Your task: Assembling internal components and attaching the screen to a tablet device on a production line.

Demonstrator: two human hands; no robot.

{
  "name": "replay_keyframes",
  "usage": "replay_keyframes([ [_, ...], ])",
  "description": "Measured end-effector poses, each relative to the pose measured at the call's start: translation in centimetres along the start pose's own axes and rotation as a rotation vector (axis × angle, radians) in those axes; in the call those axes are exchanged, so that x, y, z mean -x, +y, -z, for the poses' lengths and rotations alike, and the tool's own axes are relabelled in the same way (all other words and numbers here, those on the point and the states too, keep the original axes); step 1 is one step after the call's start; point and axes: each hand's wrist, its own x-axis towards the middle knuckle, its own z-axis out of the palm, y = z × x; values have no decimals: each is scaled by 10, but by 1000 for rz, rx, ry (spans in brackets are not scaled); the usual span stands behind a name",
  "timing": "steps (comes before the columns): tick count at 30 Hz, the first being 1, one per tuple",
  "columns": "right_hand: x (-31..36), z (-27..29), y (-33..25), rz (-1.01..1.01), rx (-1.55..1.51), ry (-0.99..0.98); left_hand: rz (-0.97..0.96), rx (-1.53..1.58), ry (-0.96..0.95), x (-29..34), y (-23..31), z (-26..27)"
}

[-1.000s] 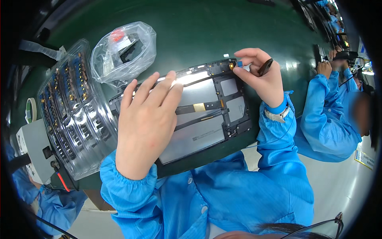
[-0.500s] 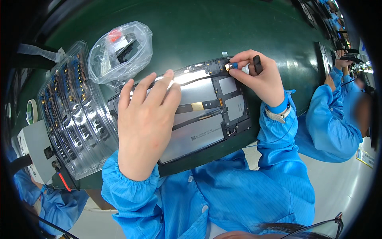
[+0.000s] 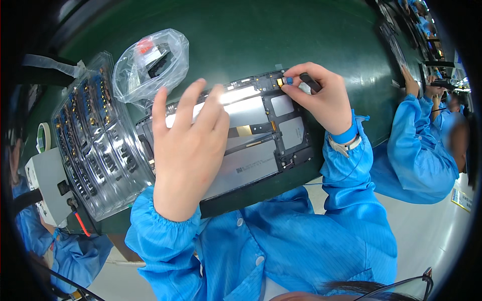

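An opened tablet (image 3: pixel 248 163), with silver battery panels, a dark frame and flat cables, lies at a slant on the green table. My left hand (image 3: pixel 191 145) is spread over its left part, fingers apart and holding nothing; it hides that side. At the upper right corner, my right hand (image 3: pixel 321 95) pinches a small gold-and-blue component (image 3: pixel 288 80) between thumb and forefinger, right at the circuit board. A black stick-like tool (image 3: pixel 310 82) is tucked in the same hand. Whether the component touches the board, I cannot tell.
Left of the tablet lies a clear plastic tray (image 3: pixel 100 145) with rows of small parts. A clear plastic bag (image 3: pixel 150 65) stands behind it. At far left are a tape roll (image 3: pixel 44 137) and a grey box (image 3: pixel 47 185). A co-worker in blue (image 3: pixel 414 150) sits at right.
The tablet has shifted slightly left. My right hand has moved a little left with the component and tool; my left hand's fingers have spread and lifted somewhat.
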Motion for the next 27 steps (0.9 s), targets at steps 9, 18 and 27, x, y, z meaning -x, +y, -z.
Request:
replay_keyframes([
  [9, -2, 0, 0, 114, 1, 31, -223, -67, -2, -10, 6, 1],
  [18, -2, -1, 2, 106, -31, 11, -442, -291, -136, -20, 22, 2],
  [27, 1, 16, -21, 211, -267, 254, 38, -211, -12, 21, 20, 11],
])
